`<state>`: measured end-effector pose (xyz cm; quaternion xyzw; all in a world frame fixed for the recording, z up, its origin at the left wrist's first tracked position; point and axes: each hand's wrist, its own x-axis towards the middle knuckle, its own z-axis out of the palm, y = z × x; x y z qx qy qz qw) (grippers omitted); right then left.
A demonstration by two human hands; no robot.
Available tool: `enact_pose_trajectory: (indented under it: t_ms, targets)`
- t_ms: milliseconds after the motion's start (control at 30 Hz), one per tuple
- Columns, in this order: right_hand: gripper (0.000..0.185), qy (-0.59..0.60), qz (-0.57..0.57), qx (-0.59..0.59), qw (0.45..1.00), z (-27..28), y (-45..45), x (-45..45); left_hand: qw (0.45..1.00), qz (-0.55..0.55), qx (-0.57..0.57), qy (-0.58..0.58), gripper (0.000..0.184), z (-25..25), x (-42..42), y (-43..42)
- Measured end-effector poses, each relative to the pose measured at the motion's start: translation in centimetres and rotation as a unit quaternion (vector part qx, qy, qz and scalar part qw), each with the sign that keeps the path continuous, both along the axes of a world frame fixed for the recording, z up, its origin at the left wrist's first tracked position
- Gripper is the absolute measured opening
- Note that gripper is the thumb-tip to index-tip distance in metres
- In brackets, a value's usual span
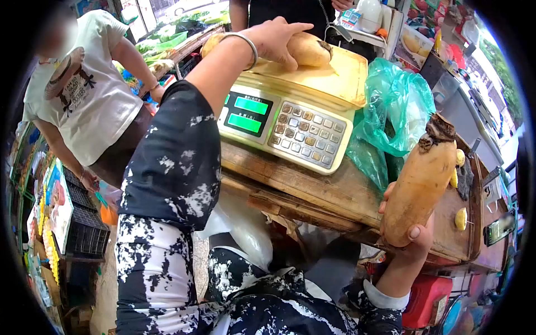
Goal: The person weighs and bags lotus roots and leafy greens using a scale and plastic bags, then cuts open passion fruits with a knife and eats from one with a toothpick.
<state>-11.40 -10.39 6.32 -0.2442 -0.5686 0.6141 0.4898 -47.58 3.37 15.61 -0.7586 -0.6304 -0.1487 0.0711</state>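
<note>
My left hand (277,40), with a bangle on its wrist, is wrapped over a lotus root (310,50) lying on the yellowed pan of a digital scale (340,120). Its thumb hangs down the near side and one finger points right. The scale has two lit green displays and a worn keypad. My right hand (420,237) grips the lower end of a second lotus root (416,192), tilted upward with its dark, ragged node at the top. Beside the scale, a crumpled green plastic bag (393,106) lies between it and the second root.
The scale stands on a wooden table (290,178) with a raised right edge. Small yellow pieces (461,219) and a phone (498,229) lie at right. A person in a white T-shirt (84,89) stands at left, another in dark clothing (279,12) across. Below is a red container (427,301).
</note>
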Motion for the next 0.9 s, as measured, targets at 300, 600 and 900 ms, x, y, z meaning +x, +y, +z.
enact_pose_trajectory:
  t_ms: [300,600,900]
  targets:
    - [0.09,0.015,0.001,-0.016,1.0,-1.3,-1.0,0.0,0.953,-0.036,0.298,0.037,0.069,-4.0,-1.6,-7.0]
    - [0.091,0.042,-0.065,-0.059,0.995,-1.8,-2.7,1.1,0.969,-0.078,0.212,-0.103,0.048,-14.2,5.8,-18.0]
    - [0.092,0.061,-0.07,-0.066,0.994,-2.4,-3.1,0.8,0.979,-0.033,0.191,-0.056,0.067,-13.6,7.3,-16.4]
